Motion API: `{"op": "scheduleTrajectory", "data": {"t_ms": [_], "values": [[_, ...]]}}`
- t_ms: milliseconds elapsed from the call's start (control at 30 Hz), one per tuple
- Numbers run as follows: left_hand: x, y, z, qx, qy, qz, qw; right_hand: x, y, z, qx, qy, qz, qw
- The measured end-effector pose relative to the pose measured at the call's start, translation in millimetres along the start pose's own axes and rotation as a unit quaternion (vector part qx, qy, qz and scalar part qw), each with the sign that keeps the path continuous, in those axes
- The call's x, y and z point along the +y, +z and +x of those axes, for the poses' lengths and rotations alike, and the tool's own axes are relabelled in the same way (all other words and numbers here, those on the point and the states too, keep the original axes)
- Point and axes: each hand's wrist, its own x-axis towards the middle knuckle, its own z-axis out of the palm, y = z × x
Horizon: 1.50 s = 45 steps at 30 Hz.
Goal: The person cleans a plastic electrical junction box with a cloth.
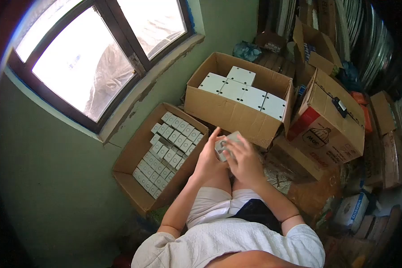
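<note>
Above my lap, my left hand point(206, 157) and my right hand point(245, 164) close around a small whitish box-like piece point(220, 152). My left hand holds it from the left side, thumb and fingers pointing up. The right fingers lie bent across its top and right side and are slightly blurred, so its exact kind is hidden. To the left, an open carton point(134, 198) contains rows of small white blocks point(154, 167), each with a round mark on its face. Ahead, a larger open carton point(230, 111) holds several white square boxes point(232, 89) with dark spots at their edges.
A closed carton point(330, 129) with a red patch stands at right, a small black device point(339, 107) on top. Behind it is another open carton point(317, 44). A window point(89, 62) fills the upper left wall. Stacked boards and a white-blue package point(352, 212) line the right.
</note>
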Motion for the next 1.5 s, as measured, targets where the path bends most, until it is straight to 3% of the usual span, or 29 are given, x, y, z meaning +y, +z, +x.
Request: {"op": "scheduleTrajectory", "data": {"t_ms": [67,233,433,533,633,667,767,800,900,967,1033,1100,1167,1233,1367,1500], "values": [[-8.3,-3.4,-0.8,0.019,0.001,0.021,1.000,-8.6,-4.2,-4.3,-0.067,-0.020,0.055,0.996],[4.2,3.2,-3.0,0.017,-0.047,0.031,0.998,7.7,12.9,-8.3,-0.046,0.017,0.011,0.999],[-21.8,4.0,-9.9,-0.004,0.080,0.041,0.996,-16.2,-6.5,-6.7,-0.086,-0.050,-0.020,0.995],[-6.4,13.5,-14.2,0.047,-0.012,0.021,0.999,8.7,8.4,-2.2,-0.039,0.061,0.009,0.997],[-1.9,13.8,-13.4,0.001,-0.075,0.022,0.997,-0.7,4.9,3.3,-0.045,-0.007,0.016,0.999],[-19.4,14.1,-11.2,-0.015,0.040,0.010,0.999,-12.0,0.4,1.7,-0.072,-0.002,0.011,0.997],[-27.7,10.5,-16.6,-0.043,0.019,-0.030,0.998,-18.1,-4.6,-1.8,-0.096,0.003,-0.008,0.995],[-17.2,9.6,-19.8,-0.024,-0.056,-0.026,0.998,-8.6,0.0,-4.6,-0.097,0.023,-0.002,0.995],[-3.2,9.2,-22.3,0.037,-0.113,-0.053,0.991,5.6,12.3,-0.3,-0.041,0.038,-0.017,0.998],[-17.4,10.0,-23.3,0.024,-0.127,-0.115,0.985,-4.9,6.1,2.9,-0.086,0.011,-0.018,0.996],[-22.0,4.4,-22.2,0.008,-0.038,-0.061,0.997,-12.7,6.2,3.4,-0.116,-0.071,0.037,0.990],[-22.6,4.3,-23.2,0.048,-0.073,-0.109,0.990,-7.2,3.8,5.0,-0.120,-0.082,0.034,0.989],[-26.8,1.8,-19.8,0.083,-0.081,-0.022,0.993,2.8,1.1,10.8,-0.084,-0.097,-0.009,0.992],[-10.2,1.8,-11.8,0.122,-0.041,0.022,0.991,7.7,-4.7,28.0,-0.099,-0.049,-0.032,0.993],[1.6,2.9,0.2,0.121,-0.056,-0.005,0.991,-6.9,-5.1,35.1,-0.077,-0.103,-0.022,0.991],[-9.0,0.8,0.3,0.185,0.009,0.029,0.982,-7.9,-10.1,19.2,-0.073,-0.137,0.022,0.988]]}}
